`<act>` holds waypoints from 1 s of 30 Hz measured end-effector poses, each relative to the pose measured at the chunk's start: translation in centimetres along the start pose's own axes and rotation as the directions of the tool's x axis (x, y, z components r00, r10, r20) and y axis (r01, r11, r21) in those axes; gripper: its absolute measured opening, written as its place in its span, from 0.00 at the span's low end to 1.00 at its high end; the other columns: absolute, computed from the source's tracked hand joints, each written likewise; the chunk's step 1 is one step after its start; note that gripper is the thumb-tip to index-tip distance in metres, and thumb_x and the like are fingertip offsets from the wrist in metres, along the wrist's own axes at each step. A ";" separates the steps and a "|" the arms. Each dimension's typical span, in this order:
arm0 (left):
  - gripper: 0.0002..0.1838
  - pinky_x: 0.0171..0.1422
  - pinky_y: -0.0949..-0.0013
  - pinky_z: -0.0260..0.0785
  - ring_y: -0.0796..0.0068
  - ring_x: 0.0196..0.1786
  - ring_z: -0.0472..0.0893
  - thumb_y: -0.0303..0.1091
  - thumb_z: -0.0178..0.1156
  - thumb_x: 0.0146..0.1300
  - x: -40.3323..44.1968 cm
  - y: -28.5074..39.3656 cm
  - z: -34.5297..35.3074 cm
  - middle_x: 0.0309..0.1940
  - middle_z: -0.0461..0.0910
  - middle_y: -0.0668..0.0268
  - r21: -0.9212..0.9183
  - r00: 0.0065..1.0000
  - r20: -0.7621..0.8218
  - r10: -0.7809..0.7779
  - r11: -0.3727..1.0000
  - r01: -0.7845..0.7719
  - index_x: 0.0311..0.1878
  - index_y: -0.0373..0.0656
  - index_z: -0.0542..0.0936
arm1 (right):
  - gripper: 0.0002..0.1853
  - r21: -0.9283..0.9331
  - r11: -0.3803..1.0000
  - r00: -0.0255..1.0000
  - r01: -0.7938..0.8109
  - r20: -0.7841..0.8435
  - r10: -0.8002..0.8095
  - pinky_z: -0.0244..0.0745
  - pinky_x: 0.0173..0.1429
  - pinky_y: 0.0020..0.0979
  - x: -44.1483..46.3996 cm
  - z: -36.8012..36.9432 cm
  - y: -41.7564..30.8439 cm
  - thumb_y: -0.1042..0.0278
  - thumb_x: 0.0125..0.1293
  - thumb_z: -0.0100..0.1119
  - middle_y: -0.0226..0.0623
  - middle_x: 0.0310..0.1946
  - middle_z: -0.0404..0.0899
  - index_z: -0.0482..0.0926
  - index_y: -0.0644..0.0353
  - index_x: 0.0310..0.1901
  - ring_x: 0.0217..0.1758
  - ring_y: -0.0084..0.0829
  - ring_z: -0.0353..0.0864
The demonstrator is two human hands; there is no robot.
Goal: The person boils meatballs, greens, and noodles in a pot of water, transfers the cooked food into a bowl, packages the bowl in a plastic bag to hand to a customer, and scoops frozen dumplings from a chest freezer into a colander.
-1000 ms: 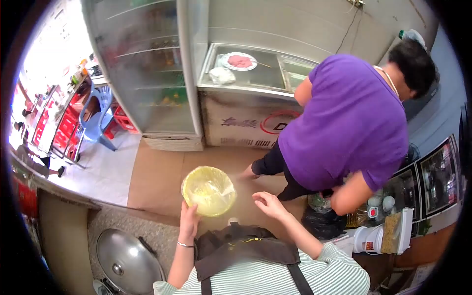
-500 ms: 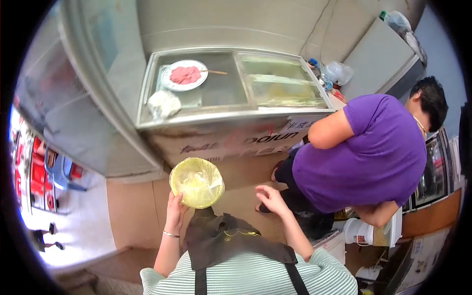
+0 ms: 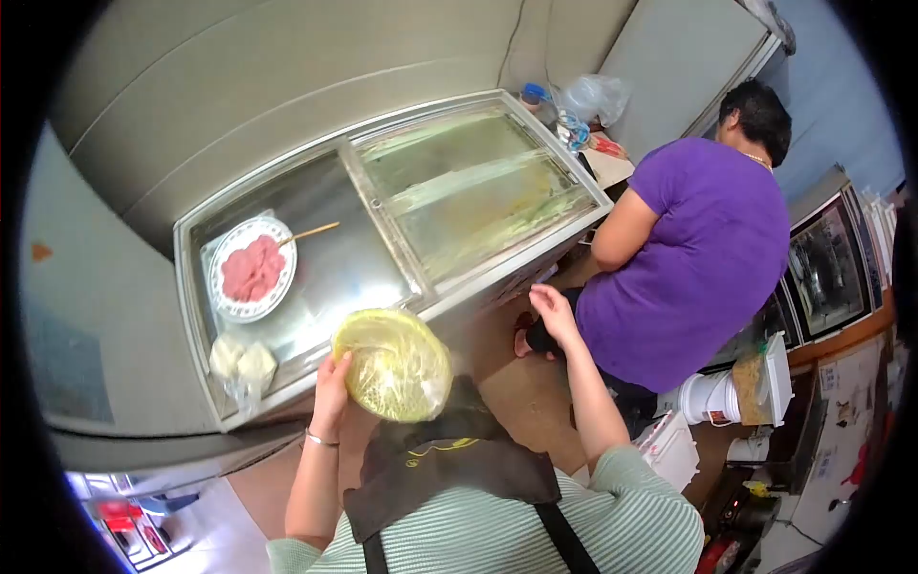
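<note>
My left hand (image 3: 331, 394) grips the left rim of a yellow bowl (image 3: 393, 365) lined with clear plastic film. The bowl is tilted, its inside facing me, and no food can be made out in it. My right hand (image 3: 553, 311) is held out in the air, holding nothing, with its fingers loosely apart near the other person's legs. Beyond the bowl, on the glass-topped chest freezer (image 3: 325, 225), stand a white patterned plate (image 3: 229, 298) of pink minced-looking paste (image 3: 256, 268) with a wooden stick (image 3: 311, 232), and a plastic bag (image 3: 245, 368) with pale lumps inside.
A person in a purple shirt (image 3: 693, 258) stands close on my right, facing away. Behind that person are a white bucket (image 3: 706, 399) and a glass-fronted cabinet (image 3: 830, 273). A clear plastic bag (image 3: 595, 99) and small items sit past the freezer's far right corner.
My view has turned and come closer to the freezer. The bowl, still in my left hand, now overlaps the freezer's front edge. My right hand has risen toward the person in purple.
</note>
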State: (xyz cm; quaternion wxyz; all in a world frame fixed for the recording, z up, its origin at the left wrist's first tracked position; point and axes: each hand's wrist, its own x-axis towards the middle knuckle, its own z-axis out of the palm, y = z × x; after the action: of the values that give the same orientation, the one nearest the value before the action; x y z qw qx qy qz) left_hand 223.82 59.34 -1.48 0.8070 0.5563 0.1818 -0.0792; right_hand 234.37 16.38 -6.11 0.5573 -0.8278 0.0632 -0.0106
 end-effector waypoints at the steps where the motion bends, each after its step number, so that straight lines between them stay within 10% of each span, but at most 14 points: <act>1: 0.18 0.55 0.70 0.70 0.74 0.50 0.77 0.33 0.51 0.69 1.3 -0.2 1.0 0.50 0.77 0.63 0.007 1.000 0.004 -0.007 1.000 0.007 0.58 0.35 0.70 | 0.15 -0.009 0.999 0.999 -0.032 -0.044 0.032 0.73 0.53 0.29 3.5 -0.5 0.2 0.66 0.65 0.57 0.40 0.45 0.81 0.76 0.63 0.51 0.48 0.30 0.80; 11: 0.17 0.58 0.65 0.69 0.70 0.54 0.75 0.33 0.51 0.69 11.7 -2.3 10.5 0.53 0.75 0.62 -0.250 0.898 -0.424 -0.118 0.968 0.009 0.58 0.37 0.70 | 0.24 -0.331 0.910 0.744 -0.249 -0.667 -0.039 0.65 0.62 0.46 41.4 -4.3 9.6 0.56 0.65 0.51 0.53 0.55 0.72 0.71 0.65 0.57 0.58 0.52 0.70; 14: 0.16 0.58 0.65 0.69 0.70 0.55 0.75 0.33 0.52 0.68 12.1 -1.4 11.6 0.52 0.75 0.63 -0.268 0.849 -0.505 -0.154 0.963 0.016 0.57 0.39 0.71 | 0.28 -0.538 0.657 0.775 -0.528 -0.622 0.112 0.63 0.64 0.46 44.8 -8.6 8.6 0.50 0.65 0.50 0.52 0.57 0.71 0.69 0.63 0.59 0.58 0.51 0.71; 17: 0.15 0.56 0.67 0.70 0.71 0.53 0.76 0.33 0.52 0.68 12.3 -2.0 11.4 0.50 0.76 0.64 -0.303 0.780 -0.592 -0.203 0.953 0.019 0.56 0.39 0.72 | 0.22 -0.639 0.697 0.865 -0.326 -0.498 -0.053 0.68 0.56 0.47 47.1 -11.8 13.8 0.53 0.65 0.49 0.53 0.43 0.79 0.79 0.67 0.44 0.51 0.51 0.75; 20: 0.14 0.49 0.69 0.72 0.73 0.48 0.78 0.33 0.54 0.67 12.7 -2.7 10.5 0.47 0.77 0.64 -0.310 0.747 -0.628 -0.217 0.951 0.016 0.54 0.39 0.72 | 0.21 -0.848 0.442 0.875 -0.293 -0.424 -0.233 0.69 0.50 0.48 47.3 -11.3 13.2 0.53 0.66 0.48 0.52 0.36 0.79 0.80 0.66 0.37 0.42 0.49 0.76; 26: 0.09 0.27 0.81 0.63 0.85 0.29 0.75 0.35 0.55 0.67 14.7 0.6 10.8 0.36 0.79 0.71 -0.317 0.707 -0.654 -0.268 0.946 0.065 0.47 0.43 0.74 | 0.24 -0.793 0.508 0.821 -0.336 -0.511 -0.255 0.70 0.50 0.49 47.3 -10.7 14.0 0.49 0.66 0.46 0.54 0.35 0.79 0.80 0.66 0.38 0.43 0.53 0.76; 30: 0.13 0.52 0.69 0.71 0.75 0.49 0.78 0.33 0.53 0.68 15.1 0.1 9.1 0.48 0.78 0.67 -0.342 0.764 -0.585 -0.272 0.937 0.072 0.53 0.42 0.73 | 0.21 -0.688 0.585 0.791 -0.430 -0.600 -0.124 0.70 0.50 0.48 44.7 -6.4 12.3 0.54 0.65 0.47 0.51 0.36 0.79 0.81 0.66 0.36 0.42 0.51 0.76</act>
State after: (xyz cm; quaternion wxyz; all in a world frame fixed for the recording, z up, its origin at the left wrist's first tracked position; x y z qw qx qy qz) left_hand 239.68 52.13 -4.28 0.7645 0.4030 0.4991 0.0632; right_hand 277.02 0.66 -17.45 0.0768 -0.9303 0.3063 -0.1864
